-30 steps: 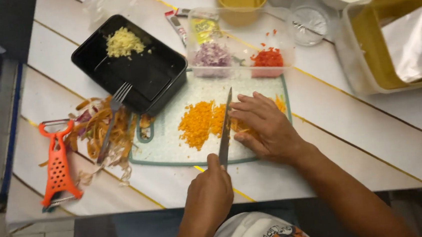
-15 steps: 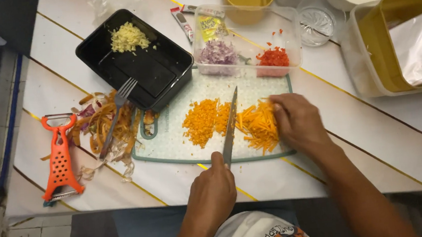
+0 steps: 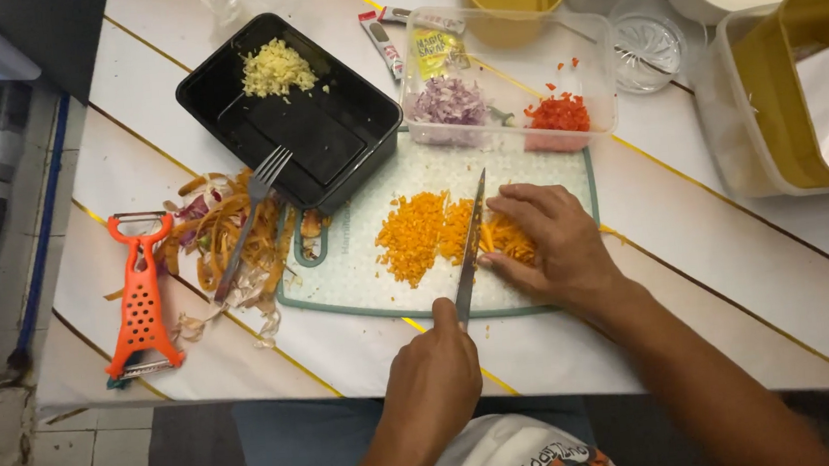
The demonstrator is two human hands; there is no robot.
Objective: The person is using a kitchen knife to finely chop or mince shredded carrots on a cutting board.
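Note:
My left hand (image 3: 433,375) grips the handle of a kitchen knife (image 3: 473,248). Its blade points away from me across a pale cutting board (image 3: 349,273). Finely chopped orange carrot (image 3: 415,238) lies in a pile left of the blade. My right hand (image 3: 554,247) rests palm down on more carrot pieces just right of the blade, with its fingertips close to the steel.
A black tray (image 3: 329,146) with minced yellow bits (image 3: 276,71) sits behind the board, a fork (image 3: 246,217) leaning on it over vegetable peelings (image 3: 223,243). An orange peeler (image 3: 139,304) lies at left. A clear container (image 3: 508,43) holds chopped purple onion (image 3: 446,102) and red pepper (image 3: 558,113). Tubs stand at right.
My right hand drew carrot pieces out to the right, then came back to press them against the blade. The knife has stayed nearly in place in my left hand.

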